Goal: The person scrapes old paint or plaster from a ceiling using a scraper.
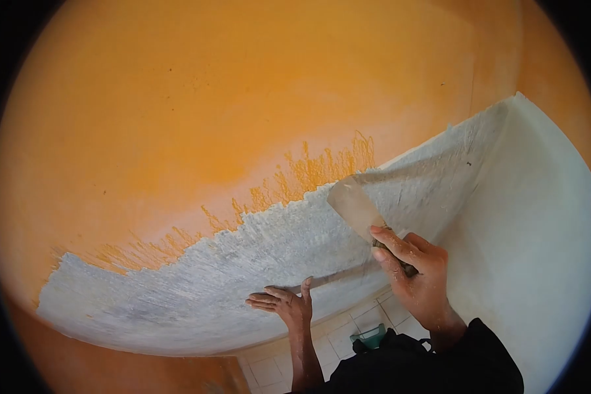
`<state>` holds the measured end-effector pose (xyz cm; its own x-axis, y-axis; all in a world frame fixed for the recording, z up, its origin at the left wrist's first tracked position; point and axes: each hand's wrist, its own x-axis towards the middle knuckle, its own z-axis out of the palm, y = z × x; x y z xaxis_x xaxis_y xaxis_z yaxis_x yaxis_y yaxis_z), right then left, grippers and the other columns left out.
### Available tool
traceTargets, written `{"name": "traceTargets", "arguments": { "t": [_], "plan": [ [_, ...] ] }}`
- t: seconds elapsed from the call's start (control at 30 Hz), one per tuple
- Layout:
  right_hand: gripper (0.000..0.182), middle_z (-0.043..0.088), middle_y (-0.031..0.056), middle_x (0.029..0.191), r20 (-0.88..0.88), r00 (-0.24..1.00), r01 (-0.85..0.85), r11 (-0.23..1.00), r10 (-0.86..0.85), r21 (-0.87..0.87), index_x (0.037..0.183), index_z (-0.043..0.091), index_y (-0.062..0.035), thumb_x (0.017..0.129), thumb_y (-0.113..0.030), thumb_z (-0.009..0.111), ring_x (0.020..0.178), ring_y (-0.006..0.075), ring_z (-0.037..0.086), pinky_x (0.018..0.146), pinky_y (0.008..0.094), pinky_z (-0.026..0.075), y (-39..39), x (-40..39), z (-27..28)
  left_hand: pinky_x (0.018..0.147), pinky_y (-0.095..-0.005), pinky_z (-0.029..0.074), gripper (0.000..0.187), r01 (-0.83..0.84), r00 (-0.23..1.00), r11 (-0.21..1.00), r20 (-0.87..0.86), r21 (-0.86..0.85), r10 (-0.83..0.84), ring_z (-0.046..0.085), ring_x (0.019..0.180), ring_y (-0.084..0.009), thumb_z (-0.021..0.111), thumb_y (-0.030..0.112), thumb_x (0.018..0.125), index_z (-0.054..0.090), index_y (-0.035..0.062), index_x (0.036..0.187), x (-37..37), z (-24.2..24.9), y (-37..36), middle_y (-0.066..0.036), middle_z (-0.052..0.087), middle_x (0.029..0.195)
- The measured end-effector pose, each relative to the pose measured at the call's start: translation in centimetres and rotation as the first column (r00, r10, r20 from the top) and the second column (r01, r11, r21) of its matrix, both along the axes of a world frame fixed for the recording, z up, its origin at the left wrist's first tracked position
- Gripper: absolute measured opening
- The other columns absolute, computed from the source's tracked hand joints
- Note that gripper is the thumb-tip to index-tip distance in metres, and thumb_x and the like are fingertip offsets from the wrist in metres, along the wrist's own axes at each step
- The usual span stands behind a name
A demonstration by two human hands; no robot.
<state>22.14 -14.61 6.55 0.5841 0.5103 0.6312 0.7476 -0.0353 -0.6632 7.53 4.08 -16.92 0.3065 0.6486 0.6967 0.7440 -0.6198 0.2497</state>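
1. The handle of the putty knife is almost wholly buried in the right hand, only a dark stub showing below the fingers; the fisheye edge cuts off the wall on every side, and the person's dark sleeve hides the lower right arm.
2. A small green thing on the tiled floor sits partly behind the sleeve; what it is cannot be made out.
3. The orange wall fills most of the view; a grey-white scraped band runs across it, its upper edge ragged with orange streaks; a smooth white wall meets it at the right.
4. The left hand lies flat and spread on the scraped band, holding nothing; a thin dark shadow line passes just above its fingertips.
5. The right hand is closed around the putty knife, index finger stretched along the blade.
6. The knife's long axis runs from lower right up to upper left; the broad blade edge points up-left and rests on the band just under the orange border.
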Motion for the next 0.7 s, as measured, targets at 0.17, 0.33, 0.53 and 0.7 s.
{"name": "traceTargets", "arguments": {
  "t": [0.17, 0.33, 0.53, 0.7],
  "plan": [
    [0.039, 0.045, 0.0071, 0.057, -0.021, 1.000, -0.004, 0.999, 0.005, 0.036, 0.116, 0.065, -0.0122, 0.078, -0.005, 0.072, 0.047, 0.0120, 0.039, 0.044, 0.0263, 0.036, 0.2, 0.0, -0.5, 0.097, -0.0740, -0.006, 0.115, 0.002, 1.000, 1.000, 0.003, 0.011, -0.002, -0.022, 0.126, -0.0619, 0.053, 0.065, 0.082, -0.023, 0.0023, 0.141, 0.5, 0.3, 0.6, -0.042, -0.027, 0.137],
    [0.038, 0.046, 0.0061, 0.057, 0.017, 1.000, 0.016, 1.000, -0.016, 0.020, 0.116, 0.065, -0.0106, 0.079, -0.006, 0.071, 0.048, 0.0108, 0.040, 0.045, 0.0263, 0.036, 0.2, 0.1, -1.3, 0.096, -0.0741, -0.006, 0.115, -0.004, 1.000, 1.000, 0.003, -0.016, 0.004, -0.021, 0.126, -0.0626, 0.053, 0.065, 0.082, -0.023, 0.0032, 0.141, 0.3, 0.0, 0.3, -0.042, -0.026, 0.137],
    [0.035, 0.047, 0.0055, 0.057, -0.012, 1.000, 0.008, 0.999, -0.007, 0.044, 0.115, 0.065, -0.0105, 0.081, -0.007, 0.070, 0.049, 0.0100, 0.040, 0.045, 0.0265, 0.036, 0.1, 0.3, 0.1, 0.094, -0.0754, -0.007, 0.116, 0.008, 1.000, 0.999, 0.027, -0.037, -0.007, -0.023, 0.125, -0.0634, 0.054, 0.066, 0.080, -0.025, 0.0071, 0.142, 0.4, -0.2, 0.4, -0.041, -0.029, 0.137],
    [0.034, 0.047, 0.0059, 0.057, -0.047, 0.999, 0.025, 0.999, -0.023, 0.044, 0.114, 0.066, -0.0102, 0.081, -0.007, 0.070, 0.049, 0.0100, 0.041, 0.045, 0.0266, 0.036, 0.0, 0.4, 0.4, 0.095, -0.0751, -0.007, 0.116, 0.003, 1.000, 0.999, 0.019, -0.034, -0.003, -0.024, 0.125, -0.0627, 0.053, 0.066, 0.081, -0.025, 0.0064, 0.142, 0.5, 0.0, 0.5, -0.041, -0.030, 0.136]
  ]
}}
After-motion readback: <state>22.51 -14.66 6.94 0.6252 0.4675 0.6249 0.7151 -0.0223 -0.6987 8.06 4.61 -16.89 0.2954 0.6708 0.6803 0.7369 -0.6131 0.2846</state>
